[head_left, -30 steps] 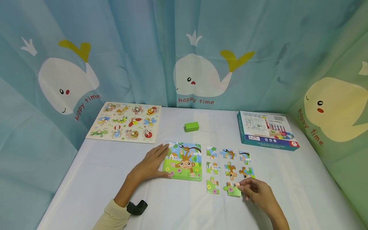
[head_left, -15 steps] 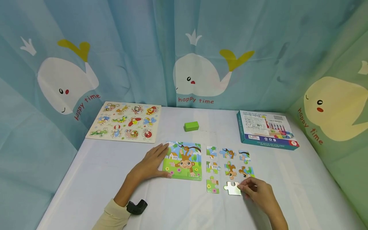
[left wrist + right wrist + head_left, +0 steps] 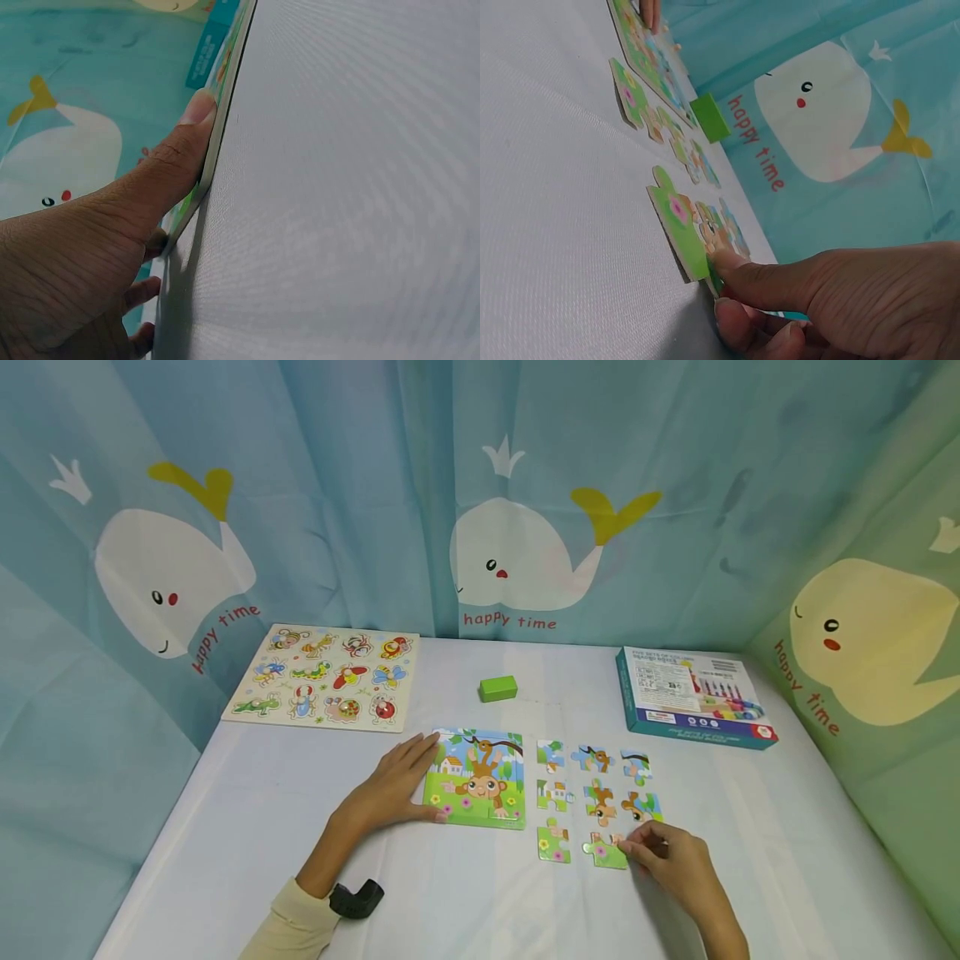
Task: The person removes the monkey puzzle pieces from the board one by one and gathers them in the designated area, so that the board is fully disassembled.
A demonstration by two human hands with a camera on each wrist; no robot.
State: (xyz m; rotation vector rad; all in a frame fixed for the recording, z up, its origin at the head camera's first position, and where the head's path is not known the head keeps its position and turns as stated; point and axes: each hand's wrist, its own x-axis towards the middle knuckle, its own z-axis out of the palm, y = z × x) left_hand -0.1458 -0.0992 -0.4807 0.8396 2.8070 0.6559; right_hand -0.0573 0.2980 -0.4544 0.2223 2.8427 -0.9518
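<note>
My right hand (image 3: 671, 856) pinches the right side of a jigsaw piece (image 3: 606, 853) between thumb and fingers. This piece, green with a pink flower, is at the near end of the middle column; in the right wrist view the jigsaw piece (image 3: 676, 221) shows its cut edge against the white cloth. On the left, my left hand (image 3: 390, 781) rests at the side of the square monkey puzzle board (image 3: 476, 768), fingers along its far left corner and thumb on its near edge. In the left wrist view the thumb of my left hand (image 3: 161, 180) touches the board's rim.
Several loose jigsaw pieces (image 3: 553, 795) lie in columns right of the board. Behind are a green block (image 3: 498, 689), an insect peg puzzle (image 3: 326, 679) at left and a flat teal-edged box (image 3: 693, 697) at right. A patterned curtain (image 3: 375, 510) backs the table.
Half a second ago the pinched jigsaw piece shone white with glare; now its green face and pink flower show again. Both hands have stayed nearly in place.
</note>
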